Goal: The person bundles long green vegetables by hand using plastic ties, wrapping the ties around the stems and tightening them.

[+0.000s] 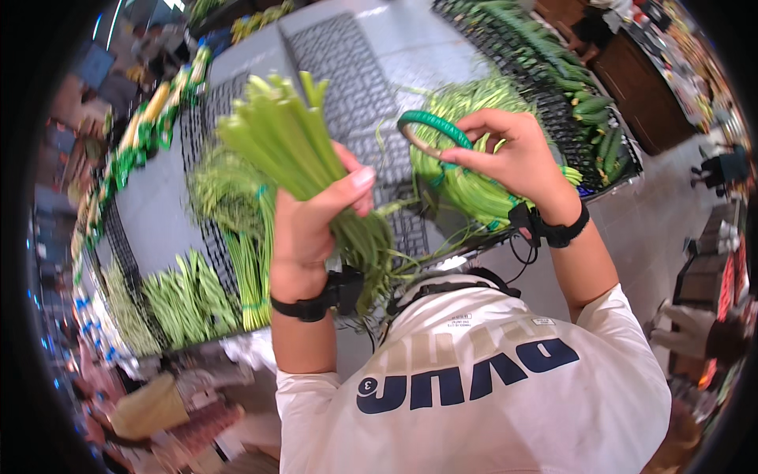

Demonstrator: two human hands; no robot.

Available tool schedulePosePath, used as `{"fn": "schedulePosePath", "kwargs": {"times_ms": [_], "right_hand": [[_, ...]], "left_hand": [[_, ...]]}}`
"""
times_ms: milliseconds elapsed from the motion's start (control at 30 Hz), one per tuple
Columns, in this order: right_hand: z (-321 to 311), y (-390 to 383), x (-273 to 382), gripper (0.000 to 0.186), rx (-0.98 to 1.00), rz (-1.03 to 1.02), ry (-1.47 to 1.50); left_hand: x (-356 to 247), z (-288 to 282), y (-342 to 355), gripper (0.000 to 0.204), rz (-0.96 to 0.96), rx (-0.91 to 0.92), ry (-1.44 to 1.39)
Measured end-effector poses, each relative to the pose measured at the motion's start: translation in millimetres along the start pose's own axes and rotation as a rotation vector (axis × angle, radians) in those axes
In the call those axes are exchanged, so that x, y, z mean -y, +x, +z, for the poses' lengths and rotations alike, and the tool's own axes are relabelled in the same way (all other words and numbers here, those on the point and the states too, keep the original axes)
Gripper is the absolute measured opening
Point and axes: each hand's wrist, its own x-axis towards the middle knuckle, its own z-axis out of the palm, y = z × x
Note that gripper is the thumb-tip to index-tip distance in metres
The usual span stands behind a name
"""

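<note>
The wide head view looks down closely on left hand (322, 207) and right hand (517, 154).

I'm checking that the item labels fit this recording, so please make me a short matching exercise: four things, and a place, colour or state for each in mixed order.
Column one
1. Bundle of green stalks
2. Green ring-shaped roll
3. Cucumbers
4. Shirt

Column two
A. Along the right side of the produce display
B. White, with dark lettering
C. Clasped in the left grip
D. Held between thumb and fingers of the right grip

Right pairs: 1-C, 2-D, 3-A, 4-B
</note>
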Motion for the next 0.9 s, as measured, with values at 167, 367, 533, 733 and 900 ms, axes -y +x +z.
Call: {"fn": "schedulePosePath", "kwargs": {"times_ms": [167,367,533,733,900], "right_hand": [[-79,-7,16,0.026,-0.079,-0.117,0.088],[-149,-21,-18,0.026,-0.217,-0.02,0.161],[-162,-47,-63,0.024,-0.148,0.259,0.505],[-196,-67,-111,0.035,0.161,-0.008,0.33],[-217,-60,-135,0.025,0.154,-0.389,0.173]], "left_hand": [[-10,90,72,0.017,0.143,0.25,0.098],[4,182,123,0.018,0.399,0.337,0.285],[81,202,142,0.028,0.209,0.302,0.326],[108,224,134,0.035,0.023,0.251,0.254],[109,230,123,0.038,-0.039,0.291,0.282]]}}
